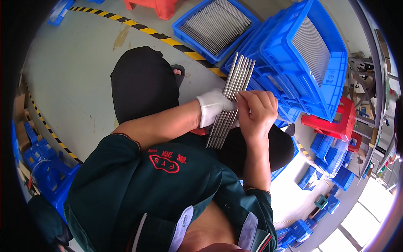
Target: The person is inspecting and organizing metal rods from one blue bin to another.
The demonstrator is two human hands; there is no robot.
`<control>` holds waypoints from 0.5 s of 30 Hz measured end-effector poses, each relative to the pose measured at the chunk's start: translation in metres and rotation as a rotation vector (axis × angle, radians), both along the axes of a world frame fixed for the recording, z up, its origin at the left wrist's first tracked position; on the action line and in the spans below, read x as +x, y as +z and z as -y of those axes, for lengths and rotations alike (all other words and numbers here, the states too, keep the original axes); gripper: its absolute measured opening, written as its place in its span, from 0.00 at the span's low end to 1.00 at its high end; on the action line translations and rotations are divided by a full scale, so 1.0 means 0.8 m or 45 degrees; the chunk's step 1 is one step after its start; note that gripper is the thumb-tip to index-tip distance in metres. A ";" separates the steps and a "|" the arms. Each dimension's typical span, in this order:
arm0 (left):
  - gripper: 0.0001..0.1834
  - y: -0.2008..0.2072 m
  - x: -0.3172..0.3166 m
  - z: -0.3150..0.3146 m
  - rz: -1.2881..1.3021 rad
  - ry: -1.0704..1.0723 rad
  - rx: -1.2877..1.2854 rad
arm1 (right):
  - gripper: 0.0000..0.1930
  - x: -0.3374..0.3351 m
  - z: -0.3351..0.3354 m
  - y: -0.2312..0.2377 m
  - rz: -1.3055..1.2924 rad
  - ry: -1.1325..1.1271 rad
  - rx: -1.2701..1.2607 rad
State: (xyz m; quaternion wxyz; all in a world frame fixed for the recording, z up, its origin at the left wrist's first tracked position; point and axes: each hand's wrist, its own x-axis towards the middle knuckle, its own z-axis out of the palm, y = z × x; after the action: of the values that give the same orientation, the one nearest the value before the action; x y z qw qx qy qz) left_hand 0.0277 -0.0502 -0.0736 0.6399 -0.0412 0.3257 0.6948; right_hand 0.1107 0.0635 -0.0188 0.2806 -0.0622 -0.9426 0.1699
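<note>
A bundle of several thin silver metal rods (pixel 240 75) lies side by side, slanting over my lap, with narrow grooves along their lengths. My left hand (pixel 213 105), in a white glove, is closed round the middle of the bundle from the left. Against the right side of the rods rests my bare right hand (pixel 258 111), its thumb and fingers curled into a pinch. What sits between those fingertips, if anything, is hidden. The gloved fingers are partly covered by the rods and by my right hand.
At the front right, a tall blue crate (pixel 289 63) holds rows of similar rods. Left of it is a lower blue crate (pixel 191 35), also filled with rods. A red stool (pixel 331 119) stands right, a blue stool (pixel 50 174) left. Yellow-black tape (pixel 149 30) marks the floor.
</note>
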 end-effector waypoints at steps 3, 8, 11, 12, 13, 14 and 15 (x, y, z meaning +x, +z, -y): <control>0.12 0.006 -0.001 0.002 0.137 -0.035 -0.034 | 0.06 0.000 0.001 0.003 0.014 -0.024 -0.191; 0.12 0.000 -0.001 0.002 0.029 -0.039 0.004 | 0.05 -0.005 0.000 -0.007 0.026 -0.011 -0.213; 0.12 0.003 0.000 0.000 -0.015 -0.025 -0.056 | 0.05 -0.006 0.004 0.002 0.025 0.020 -0.051; 0.12 0.000 0.000 0.000 -0.015 -0.021 -0.057 | 0.06 -0.008 0.007 0.006 0.025 0.048 0.098; 0.11 -0.006 0.000 -0.001 -0.075 -0.025 -0.081 | 0.06 -0.010 0.010 0.006 0.053 0.055 0.206; 0.11 -0.008 0.000 -0.001 -0.137 -0.033 -0.103 | 0.06 -0.011 0.010 0.004 0.051 0.053 0.205; 0.11 -0.007 -0.001 0.000 -0.138 -0.034 -0.104 | 0.06 -0.012 0.009 0.000 0.056 0.041 0.137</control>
State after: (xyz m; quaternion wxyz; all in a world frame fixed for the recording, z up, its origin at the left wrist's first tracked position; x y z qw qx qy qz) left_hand 0.0271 -0.0501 -0.0795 0.6283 -0.0252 0.3886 0.6735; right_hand 0.1012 0.0566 -0.0186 0.2601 -0.0355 -0.9572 0.1219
